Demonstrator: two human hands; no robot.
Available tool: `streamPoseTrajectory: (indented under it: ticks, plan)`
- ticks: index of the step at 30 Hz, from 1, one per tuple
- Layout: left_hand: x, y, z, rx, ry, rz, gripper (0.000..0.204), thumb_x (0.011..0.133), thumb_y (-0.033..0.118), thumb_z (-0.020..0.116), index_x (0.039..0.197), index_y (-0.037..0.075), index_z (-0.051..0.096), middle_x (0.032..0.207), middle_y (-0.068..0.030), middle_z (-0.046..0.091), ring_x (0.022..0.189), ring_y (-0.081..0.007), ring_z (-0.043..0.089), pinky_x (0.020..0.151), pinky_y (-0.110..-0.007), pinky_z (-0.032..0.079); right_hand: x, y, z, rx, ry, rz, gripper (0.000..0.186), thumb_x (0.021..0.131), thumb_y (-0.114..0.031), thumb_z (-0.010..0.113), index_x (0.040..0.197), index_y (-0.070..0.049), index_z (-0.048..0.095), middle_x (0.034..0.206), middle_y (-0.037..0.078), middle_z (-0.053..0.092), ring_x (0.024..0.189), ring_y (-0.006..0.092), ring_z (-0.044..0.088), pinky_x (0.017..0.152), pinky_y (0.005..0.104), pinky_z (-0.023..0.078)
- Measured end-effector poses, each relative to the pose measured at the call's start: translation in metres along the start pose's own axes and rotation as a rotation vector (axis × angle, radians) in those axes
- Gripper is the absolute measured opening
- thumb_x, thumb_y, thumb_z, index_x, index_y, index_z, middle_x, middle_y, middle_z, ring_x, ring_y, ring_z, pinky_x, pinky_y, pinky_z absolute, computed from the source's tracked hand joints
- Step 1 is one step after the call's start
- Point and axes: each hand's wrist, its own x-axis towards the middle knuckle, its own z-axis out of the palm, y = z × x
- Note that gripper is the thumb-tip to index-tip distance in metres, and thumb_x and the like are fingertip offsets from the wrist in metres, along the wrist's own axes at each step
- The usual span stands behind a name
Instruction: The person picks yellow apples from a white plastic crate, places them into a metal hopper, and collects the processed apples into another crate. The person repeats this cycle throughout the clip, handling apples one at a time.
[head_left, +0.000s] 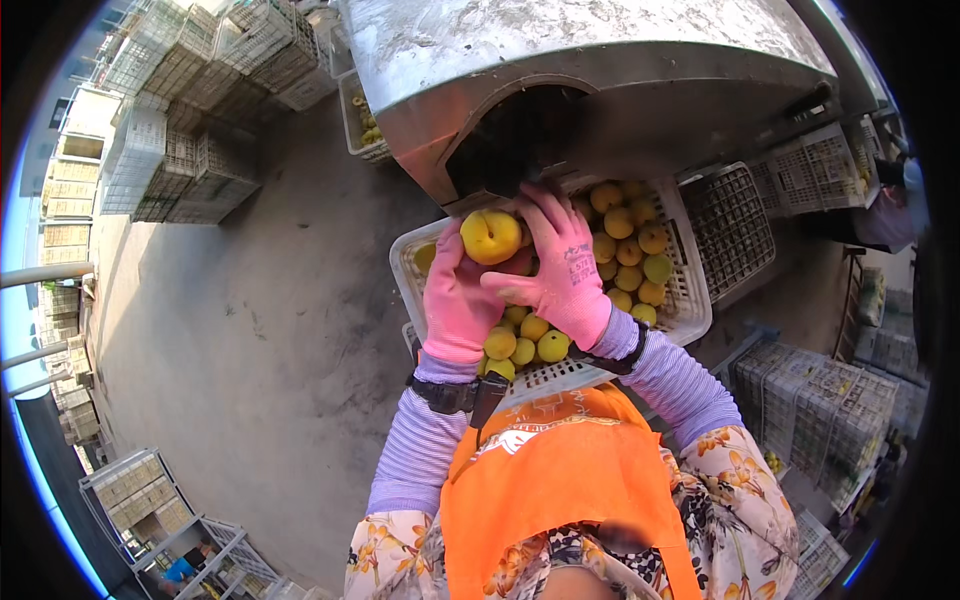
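Note:
My left hand [462, 300], in a pink glove, is closed around a large yellow peach [490, 237] whose cleft faces up. Close against it on the right, my right hand [562, 275], also gloved in pink, has its fingers stretched out and apart, the thumb pointing toward the left hand. Part of a reddish fruit [519, 262] shows between the two hands; whether either hand touches it I cannot tell. Beneath both hands is a white plastic crate [692, 262] holding many smaller yellow-orange fruits [628, 250], some greenish.
A metal machine [600, 80] with a dark rounded opening [520, 135] stands just beyond the crate. To its left is another crate of fruit [362, 125]; at right lies a grey mesh crate [730, 225]. Stacked crates [190, 160] stand far left, more [815, 410] at right.

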Motion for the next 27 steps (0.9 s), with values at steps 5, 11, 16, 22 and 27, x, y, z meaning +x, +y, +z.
streamPoseTrajectory:
  ticks: [5,11,16,22,27]
  plan:
    - [-0.01,0.013,0.007,0.157,0.14,-0.03,0.047,0.106,0.022,0.054,0.148,0.005,0.042,0.142,-0.0128,0.057,0.134,-0.0253,0.054,0.11,-0.035,0.047,0.013,0.023,0.034,-0.061,0.154,0.089,0.084,0.068,-0.053,0.086,0.132,-0.003,0.062,0.14,0.02,0.056,0.131,0.0428,0.051,0.113,0.0538,0.038]
    - [-0.057,-0.043,-0.084,1.24,-0.112,-0.249,0.069,0.098,0.044,0.062,0.154,0.009,0.041,0.148,-0.0259,0.047,0.129,-0.0453,0.054,0.107,-0.05,0.047,0.084,0.086,0.081,-0.245,0.399,-0.019,0.076,0.074,-0.051,0.083,0.128,-0.003,0.061,0.124,0.02,0.062,0.117,0.0409,0.059,0.101,0.0521,0.046]
    - [-0.08,-0.062,-0.05,1.791,-0.436,-0.63,0.082,0.092,0.051,0.064,0.159,0.013,0.036,0.152,-0.0296,0.042,0.126,-0.0465,0.056,0.098,-0.054,0.051,0.139,0.082,0.082,-0.577,0.426,-0.106,0.052,0.094,-0.055,0.059,0.102,-0.005,0.069,0.096,0.02,0.069,0.093,0.0405,0.066,0.087,0.0544,0.05]
    - [-0.101,-0.145,-0.078,2.063,-0.508,-0.607,0.063,0.08,0.034,0.076,0.138,0.016,0.059,0.156,-0.0298,0.037,0.115,-0.0459,0.06,0.088,-0.055,0.054,0.04,0.037,0.034,-0.023,-0.303,-0.046,0.037,0.093,-0.051,0.065,0.103,-0.017,0.076,0.113,0.006,0.071,0.105,0.0309,0.067,0.096,0.0456,0.049]
    - [-0.067,-0.087,-0.059,1.716,-0.437,-0.599,0.039,0.077,0.019,0.074,0.115,0.014,0.07,0.145,-0.019,0.052,0.107,-0.0369,0.063,0.087,-0.048,0.054,-0.135,0.108,0.116,-0.524,-1.718,-0.383,0.071,0.074,-0.036,0.088,0.133,-0.009,0.06,0.126,0.012,0.069,0.106,0.0309,0.07,0.087,0.0461,0.057]
